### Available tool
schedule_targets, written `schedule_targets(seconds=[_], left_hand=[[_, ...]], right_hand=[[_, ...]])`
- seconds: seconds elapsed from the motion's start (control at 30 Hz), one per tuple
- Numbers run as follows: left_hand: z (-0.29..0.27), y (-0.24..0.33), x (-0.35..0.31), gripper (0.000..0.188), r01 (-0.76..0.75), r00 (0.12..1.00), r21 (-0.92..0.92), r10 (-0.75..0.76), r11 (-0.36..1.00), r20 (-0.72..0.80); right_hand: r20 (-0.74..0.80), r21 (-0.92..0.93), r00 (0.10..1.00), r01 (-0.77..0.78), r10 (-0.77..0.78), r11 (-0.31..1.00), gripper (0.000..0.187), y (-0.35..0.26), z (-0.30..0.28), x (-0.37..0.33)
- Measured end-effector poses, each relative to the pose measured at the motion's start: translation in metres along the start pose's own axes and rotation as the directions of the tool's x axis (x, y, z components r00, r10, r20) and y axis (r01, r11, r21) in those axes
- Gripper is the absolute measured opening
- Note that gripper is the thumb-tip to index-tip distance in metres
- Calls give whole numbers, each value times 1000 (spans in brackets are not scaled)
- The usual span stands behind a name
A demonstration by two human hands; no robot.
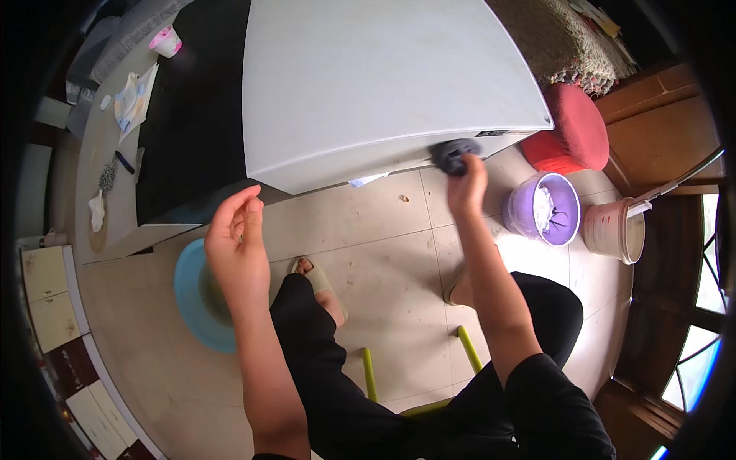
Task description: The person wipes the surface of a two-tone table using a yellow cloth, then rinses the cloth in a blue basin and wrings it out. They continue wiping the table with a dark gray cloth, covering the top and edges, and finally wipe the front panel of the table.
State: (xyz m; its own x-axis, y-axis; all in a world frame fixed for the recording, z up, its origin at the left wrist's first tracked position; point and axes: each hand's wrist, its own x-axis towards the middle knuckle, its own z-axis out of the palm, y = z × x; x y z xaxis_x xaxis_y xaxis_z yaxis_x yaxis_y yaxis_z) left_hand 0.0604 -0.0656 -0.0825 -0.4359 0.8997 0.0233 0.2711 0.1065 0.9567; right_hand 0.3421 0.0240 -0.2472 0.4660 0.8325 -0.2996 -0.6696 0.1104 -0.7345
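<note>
My right hand (469, 184) grips a bunched dark grey cloth (455, 156), slightly smeared by motion. The cloth rests against the upper front of a large white box-shaped appliance (383, 77), close to its right corner and a small dark label (492, 133). My left hand (236, 228) hangs in the air just off the appliance's left front corner. Its fingers are loosely bent, with the thumb a little apart, and nothing shows in it. Below that hand and forearm, a blue basin (192, 295) of murky water sits on the floor, partly hidden.
A purple bucket (566, 211), a pinkish bucket (606, 230) and a red stool (576, 130) stand on the right. Left of the appliance is a black-topped surface (188, 115) with papers (136, 103), a cup (165, 41) and a brush (105, 180). I sit on a green-legged seat (369, 374).
</note>
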Motion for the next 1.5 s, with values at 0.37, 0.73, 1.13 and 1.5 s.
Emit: schedule_targets(seconds=[0.37,0.73,1.13,1.5], left_hand=[[19,7,-5,15,-68,995,66,62,996,80],[21,11,-12,14,-16,990,22,13,1000,142],[22,5,-9,14,19,993,-31,-15,999,120],[13,-1,-10,17,41,990,-51,-34,998,137]], right_hand=[[73,-904,965,171,-252,391,33,61,42,-49],[66,-803,976,175,-206,570,31,4,22,-20],[-106,-701,991,-19,-78,713,21,24,-2,5],[-301,-730,953,-200,-45,654,22,23,8,4]])
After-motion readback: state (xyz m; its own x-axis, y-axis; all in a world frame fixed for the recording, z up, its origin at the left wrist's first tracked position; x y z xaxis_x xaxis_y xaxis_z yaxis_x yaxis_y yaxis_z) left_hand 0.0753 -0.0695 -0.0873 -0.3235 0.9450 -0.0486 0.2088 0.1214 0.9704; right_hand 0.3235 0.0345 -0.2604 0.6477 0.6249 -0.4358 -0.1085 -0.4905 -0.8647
